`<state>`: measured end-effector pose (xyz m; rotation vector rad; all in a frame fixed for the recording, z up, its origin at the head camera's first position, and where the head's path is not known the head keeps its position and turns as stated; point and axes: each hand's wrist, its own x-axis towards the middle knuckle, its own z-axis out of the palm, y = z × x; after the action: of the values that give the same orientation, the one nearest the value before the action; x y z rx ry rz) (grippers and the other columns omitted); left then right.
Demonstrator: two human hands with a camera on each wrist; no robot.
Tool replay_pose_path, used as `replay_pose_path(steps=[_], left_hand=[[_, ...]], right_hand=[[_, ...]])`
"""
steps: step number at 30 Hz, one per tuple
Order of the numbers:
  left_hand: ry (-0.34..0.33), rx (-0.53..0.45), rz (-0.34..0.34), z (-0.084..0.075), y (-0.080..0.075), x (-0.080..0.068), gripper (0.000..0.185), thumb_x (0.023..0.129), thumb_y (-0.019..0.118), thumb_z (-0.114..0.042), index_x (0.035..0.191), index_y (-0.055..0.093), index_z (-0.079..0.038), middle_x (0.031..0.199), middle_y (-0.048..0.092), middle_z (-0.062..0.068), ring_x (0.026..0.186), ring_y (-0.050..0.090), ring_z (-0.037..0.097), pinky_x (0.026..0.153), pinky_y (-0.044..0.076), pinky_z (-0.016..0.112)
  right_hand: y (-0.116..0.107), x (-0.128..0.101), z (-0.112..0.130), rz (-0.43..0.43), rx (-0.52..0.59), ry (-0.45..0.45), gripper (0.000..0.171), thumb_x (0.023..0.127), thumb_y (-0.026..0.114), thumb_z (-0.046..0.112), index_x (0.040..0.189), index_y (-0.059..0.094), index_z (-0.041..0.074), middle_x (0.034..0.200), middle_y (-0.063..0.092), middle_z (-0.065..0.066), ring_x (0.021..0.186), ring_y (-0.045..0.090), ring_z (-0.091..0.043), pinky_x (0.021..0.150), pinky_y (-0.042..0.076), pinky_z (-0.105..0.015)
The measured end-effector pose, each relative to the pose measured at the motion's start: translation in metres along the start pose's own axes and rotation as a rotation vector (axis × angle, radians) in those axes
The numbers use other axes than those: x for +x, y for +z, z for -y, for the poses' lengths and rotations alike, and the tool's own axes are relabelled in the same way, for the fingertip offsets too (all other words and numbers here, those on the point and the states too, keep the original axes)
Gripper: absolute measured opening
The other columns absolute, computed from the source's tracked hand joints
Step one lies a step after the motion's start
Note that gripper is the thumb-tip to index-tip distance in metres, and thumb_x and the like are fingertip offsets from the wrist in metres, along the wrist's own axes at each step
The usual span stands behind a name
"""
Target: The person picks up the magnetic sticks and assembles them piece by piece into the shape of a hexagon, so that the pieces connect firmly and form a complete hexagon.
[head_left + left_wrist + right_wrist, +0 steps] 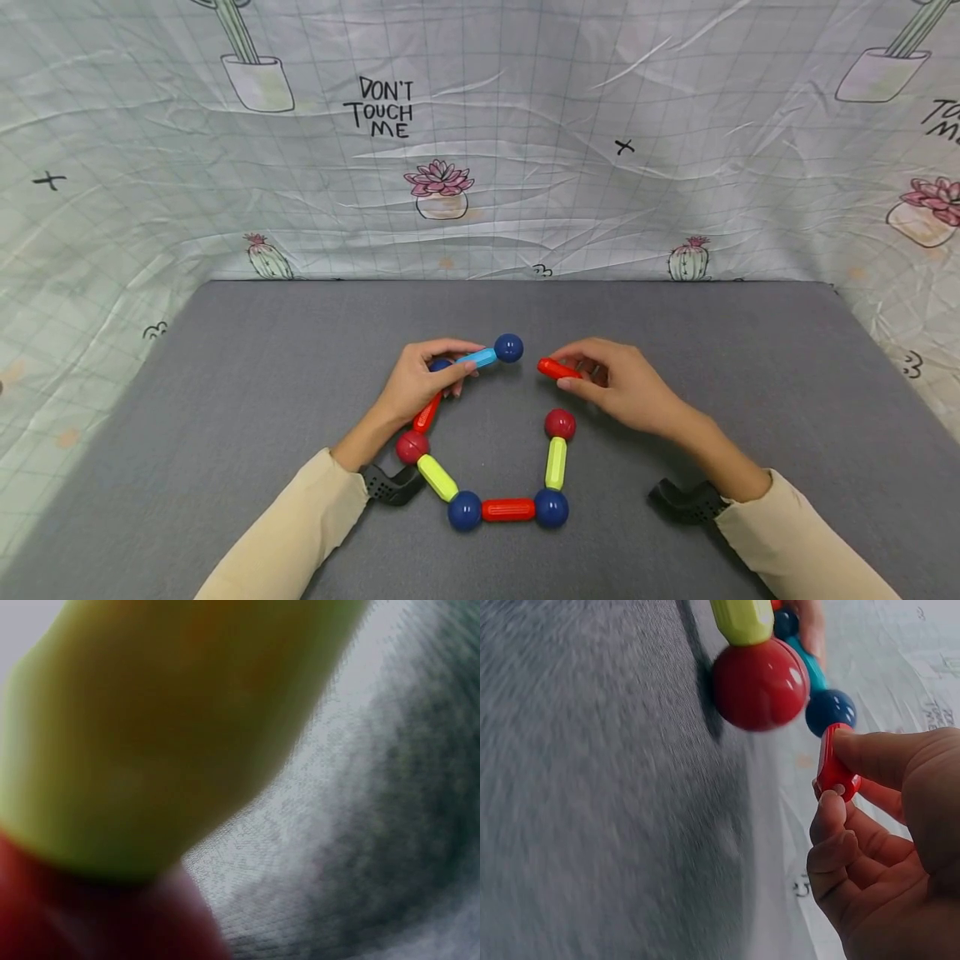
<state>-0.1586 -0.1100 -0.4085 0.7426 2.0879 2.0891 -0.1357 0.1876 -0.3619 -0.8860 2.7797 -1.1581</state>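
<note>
My left hand (423, 379) pinches a light blue rod (480, 358) between thumb and fingers. A dark blue ball (508, 347) is on that rod's right end; another (439, 365) is partly hidden by the hand. From there a chain of rods and balls curves round: red rod (427, 414), red ball (412, 447), yellow-green rod (437, 477), blue ball (465, 510), red rod (508, 510), blue ball (551, 508), yellow-green rod (556, 463), red ball (560, 424). My right hand (618, 383) pinches a loose red rod (834, 761), apart from the nearest blue ball in the head view.
The chain lies on a grey tabletop (300, 350) with its gap at the upper right. A patterned cloth (525, 208) hangs behind the table's far edge. Black straps (686, 502) are at both wrists, below the light sleeves (795, 533).
</note>
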Motion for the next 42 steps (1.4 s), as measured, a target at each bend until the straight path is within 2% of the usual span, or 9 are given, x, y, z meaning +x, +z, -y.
replay_pose_path(steps=[10,18,24,27,32,38,42], left_hand=[[0.003,-0.003,0.002,-0.001,0.001,-0.001,0.023,0.089,0.065,0.001,0.111,0.067,0.006,0.079,0.063,0.029,0.054,0.053,0.024,0.049,0.043,0.028],[-0.001,-0.008,0.007,0.001,0.001,-0.001,0.021,0.089,0.066,-0.002,0.109,0.068,0.005,0.080,0.064,0.028,0.053,0.052,0.023,0.049,0.043,0.027],[-0.043,0.002,0.008,-0.001,-0.002,-0.001,0.023,0.089,0.066,-0.003,0.110,0.067,0.005,0.083,0.067,0.024,0.060,0.055,0.023,0.055,0.046,0.028],[-0.059,0.017,0.006,-0.003,-0.003,-0.001,0.022,0.089,0.067,-0.005,0.110,0.069,0.003,0.085,0.069,0.020,0.069,0.060,0.024,0.063,0.049,0.029],[-0.078,0.007,0.014,-0.003,-0.004,0.000,0.022,0.089,0.068,-0.008,0.109,0.070,0.001,0.089,0.069,0.019,0.083,0.065,0.026,0.077,0.050,0.030],[-0.093,0.014,0.036,-0.004,-0.003,0.001,0.021,0.089,0.068,-0.007,0.109,0.071,0.000,0.090,0.068,0.021,0.084,0.065,0.026,0.079,0.050,0.030],[-0.105,0.032,0.056,-0.004,-0.003,0.002,0.021,0.090,0.066,-0.003,0.110,0.070,0.000,0.091,0.068,0.022,0.085,0.064,0.027,0.079,0.049,0.029]], right_hand=[[0.017,0.011,0.006,-0.024,0.026,-0.006,0.026,0.087,0.073,0.019,0.112,0.067,0.018,0.085,0.059,0.007,0.068,0.054,-0.010,0.059,0.046,-0.027],[0.023,0.013,0.006,-0.037,0.058,0.034,0.028,0.087,0.072,0.018,0.114,0.066,0.018,0.083,0.058,0.005,0.067,0.053,-0.011,0.058,0.045,-0.027],[0.021,0.014,0.010,0.014,0.128,0.067,0.030,0.088,0.072,0.024,0.116,0.064,0.018,0.084,0.061,0.005,0.067,0.055,-0.012,0.058,0.045,-0.028],[0.021,0.014,0.012,0.041,0.147,0.071,0.032,0.087,0.073,0.024,0.117,0.063,0.018,0.083,0.061,0.005,0.066,0.055,-0.013,0.057,0.045,-0.028],[0.020,0.014,0.014,0.073,0.150,0.080,0.037,0.085,0.075,0.023,0.119,0.062,0.017,0.083,0.060,0.005,0.066,0.054,-0.014,0.056,0.043,-0.027],[0.019,0.013,0.012,0.135,0.157,0.103,0.051,0.084,0.075,0.026,0.129,0.054,0.013,0.084,0.060,0.005,0.065,0.053,-0.014,0.057,0.042,-0.026],[0.019,0.013,0.010,0.170,0.148,0.096,0.056,0.084,0.075,0.028,0.132,0.050,0.014,0.084,0.060,0.005,0.066,0.054,-0.013,0.059,0.043,-0.027]])
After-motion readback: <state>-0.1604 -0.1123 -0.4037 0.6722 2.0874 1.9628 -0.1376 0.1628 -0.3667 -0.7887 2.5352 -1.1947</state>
